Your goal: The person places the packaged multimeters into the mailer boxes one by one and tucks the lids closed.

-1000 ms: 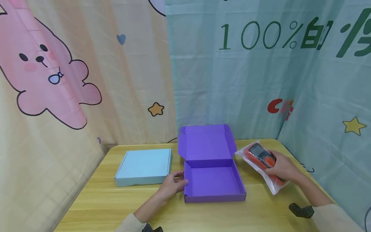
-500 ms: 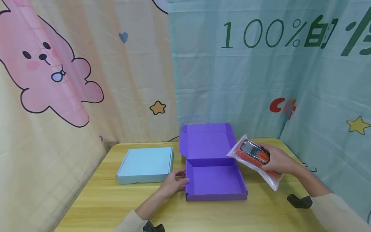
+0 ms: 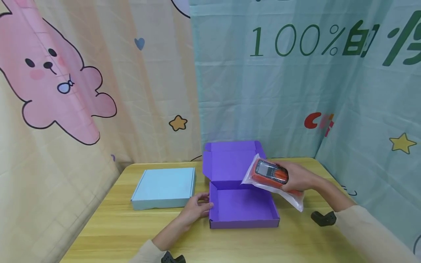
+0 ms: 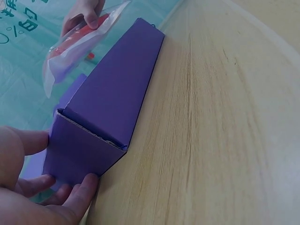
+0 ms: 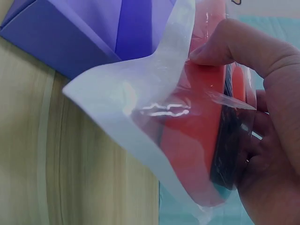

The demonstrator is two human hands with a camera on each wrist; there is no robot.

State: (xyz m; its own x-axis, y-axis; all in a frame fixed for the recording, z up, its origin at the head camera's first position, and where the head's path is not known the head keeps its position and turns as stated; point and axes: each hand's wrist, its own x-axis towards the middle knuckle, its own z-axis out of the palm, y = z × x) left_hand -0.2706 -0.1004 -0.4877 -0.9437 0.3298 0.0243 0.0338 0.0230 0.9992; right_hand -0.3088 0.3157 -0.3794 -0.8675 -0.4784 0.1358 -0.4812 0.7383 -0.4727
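Observation:
An orange-and-black multimeter [image 3: 267, 172] in a clear plastic bag hangs slanted above the right part of an open purple box [image 3: 243, 204]. My right hand [image 3: 297, 177] grips it by its right part, with the thumb across the orange side in the right wrist view. At the left wall of the purple box, my left hand [image 3: 195, 209] holds on with bent fingers. In the left wrist view those fingers [image 4: 84, 192] touch the box's short side. The purple lid [image 3: 231, 160] stands raised at the back, partly hidden by the bagged multimeter.
A closed light blue box [image 3: 166, 186] lies left of the purple one, close to my left hand. Both boxes rest on a wooden table [image 3: 131, 237]. Printed curtains [image 3: 230, 91] hang behind and at the sides. Each wrist wears a black device [image 3: 323, 218].
My right hand has carried the bagged multimeter leftward, from beside the purple box to over its right part. The left hand has stayed at the box's left wall.

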